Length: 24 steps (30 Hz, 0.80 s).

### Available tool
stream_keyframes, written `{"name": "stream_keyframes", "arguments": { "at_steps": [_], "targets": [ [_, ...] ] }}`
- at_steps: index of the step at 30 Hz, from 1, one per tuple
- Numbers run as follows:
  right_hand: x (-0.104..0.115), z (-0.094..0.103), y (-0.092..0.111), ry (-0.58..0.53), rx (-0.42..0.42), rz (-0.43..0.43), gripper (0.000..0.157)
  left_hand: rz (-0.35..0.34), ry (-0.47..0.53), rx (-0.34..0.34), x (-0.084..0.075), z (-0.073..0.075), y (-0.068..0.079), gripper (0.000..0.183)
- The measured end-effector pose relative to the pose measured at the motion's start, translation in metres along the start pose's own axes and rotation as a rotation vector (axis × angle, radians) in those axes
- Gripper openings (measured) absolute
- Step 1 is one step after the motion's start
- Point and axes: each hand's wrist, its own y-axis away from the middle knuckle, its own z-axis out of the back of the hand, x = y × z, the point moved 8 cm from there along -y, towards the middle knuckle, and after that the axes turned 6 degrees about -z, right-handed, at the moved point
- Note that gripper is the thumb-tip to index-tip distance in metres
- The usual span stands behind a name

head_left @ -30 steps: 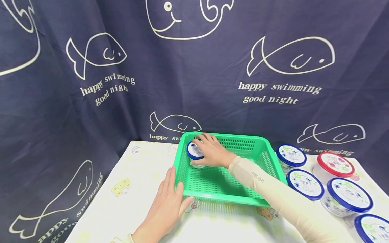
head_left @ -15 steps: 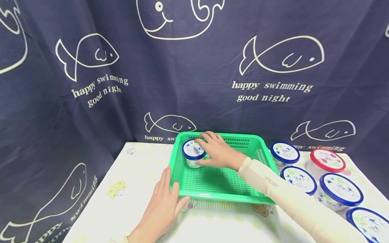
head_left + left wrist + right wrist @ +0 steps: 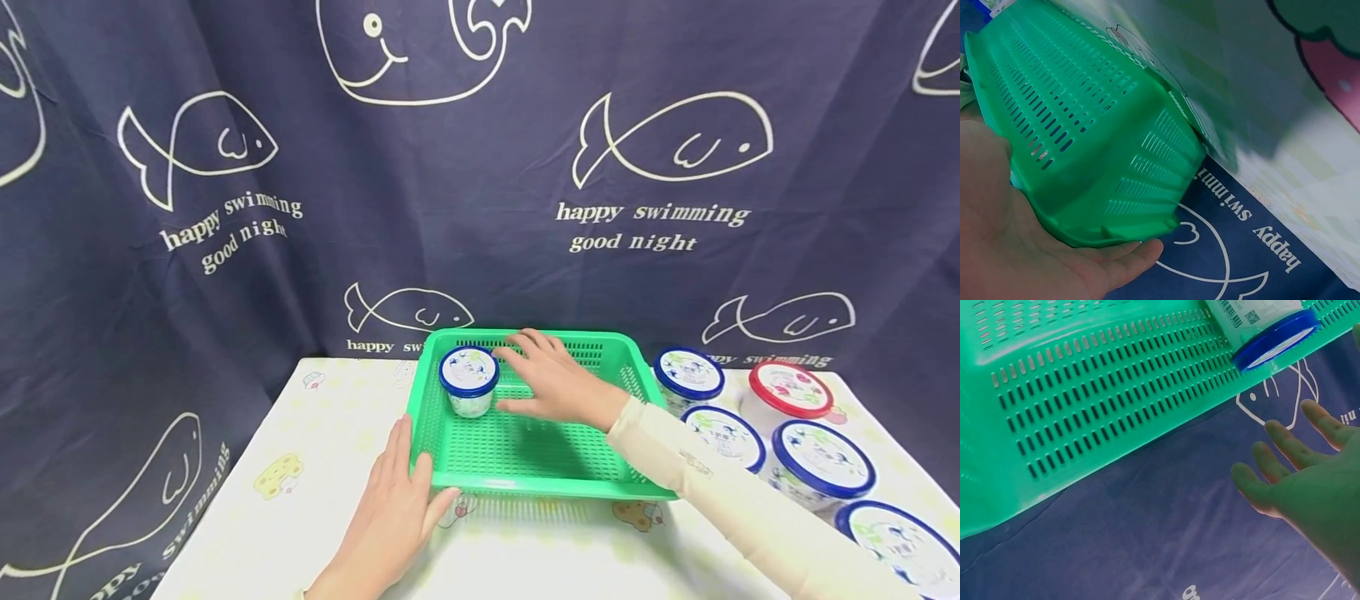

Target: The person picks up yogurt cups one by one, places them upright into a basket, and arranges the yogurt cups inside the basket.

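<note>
A round white tub with a blue lid (image 3: 469, 372) stands upright in the back left corner of the green plastic basket (image 3: 555, 483). My right hand (image 3: 558, 385) hovers over the basket just right of that tub, fingers spread and holding nothing. In the right wrist view the tub (image 3: 1260, 325) shows a barcode on its side, apart from the fingertips. My left hand (image 3: 393, 500) rests with straight fingers along the basket's front left corner. The left wrist view has this hand (image 3: 1041, 237) against the basket's slotted outer wall (image 3: 1079, 144).
Right of the basket stand several more tubs, among them a blue-lidded one (image 3: 823, 458) and one with a red lid (image 3: 791, 389). A patterned white cloth (image 3: 300, 533) covers the table. Behind it hangs a dark blue curtain (image 3: 450, 217) with fish drawings.
My right hand has let go of the blue-lidded tub and drawn away to the right, leaving it standing in the basket. The left hand stays at the basket's corner; the head view has shifted slightly.
</note>
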Motion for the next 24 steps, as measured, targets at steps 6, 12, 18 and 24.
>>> {"name": "stream_keyframes", "arguments": {
  "at_steps": [6,12,18,24],
  "targets": [
    [-0.009,0.007,0.009,-0.044,-0.025,-0.013,0.070,0.005,0.011,0.004,0.001,-0.002,0.000,0.055],
    [-0.022,0.015,0.021,-0.088,-0.042,-0.051,0.068,-0.003,0.018,0.012,-0.002,-0.002,-0.001,0.054],
    [-0.030,0.024,0.031,-0.079,-0.032,-0.072,0.071,-0.007,0.019,-0.003,-0.002,-0.001,-0.002,0.053],
    [-0.032,0.037,0.041,-0.057,-0.037,-0.090,0.069,-0.002,0.026,-0.004,-0.001,-0.003,-0.001,0.053]
  ]
}}
